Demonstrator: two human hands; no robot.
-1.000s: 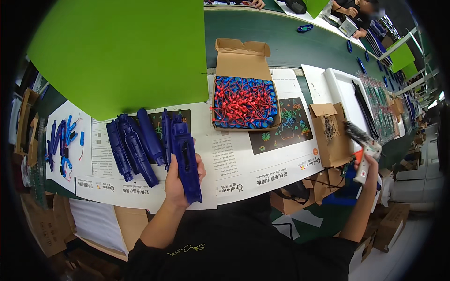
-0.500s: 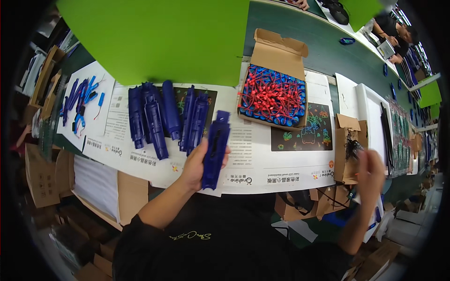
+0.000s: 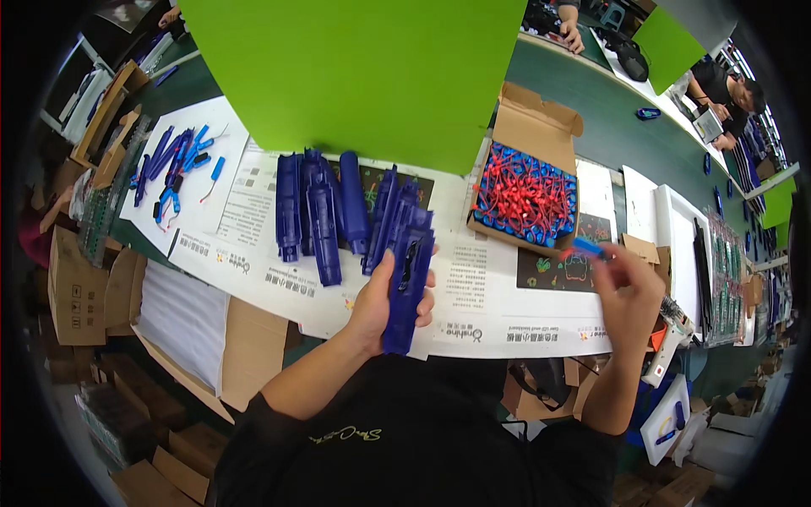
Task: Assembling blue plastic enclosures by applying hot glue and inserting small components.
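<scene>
My left hand (image 3: 376,304) is wrapped round a long dark blue plastic shell half (image 3: 408,308), hollow side up, with a narrow black part inside it. Between the fingertips of my right hand (image 3: 629,291) is a small blue battery (image 3: 588,246) with a bit of red at one end, held just off the near right corner of an open carton (image 3: 515,232). That carton is packed with blue batteries and tangled red leads (image 3: 528,190). Several more dark blue shells (image 3: 321,224) lie side by side beyond my left hand.
A green panel (image 3: 346,76) rises at the back. Wired blue batteries and slim dark blue parts (image 3: 177,169) lie on white paper at left. To the right are a white glue gun (image 3: 670,342), a white tray (image 3: 676,220) and stacked circuit boards (image 3: 722,270). A person (image 3: 726,93) works far right.
My right hand has moved left from the small carton at right, and a blue battery now shows in its fingers. The view has shifted; my left hand still holds the shell.
</scene>
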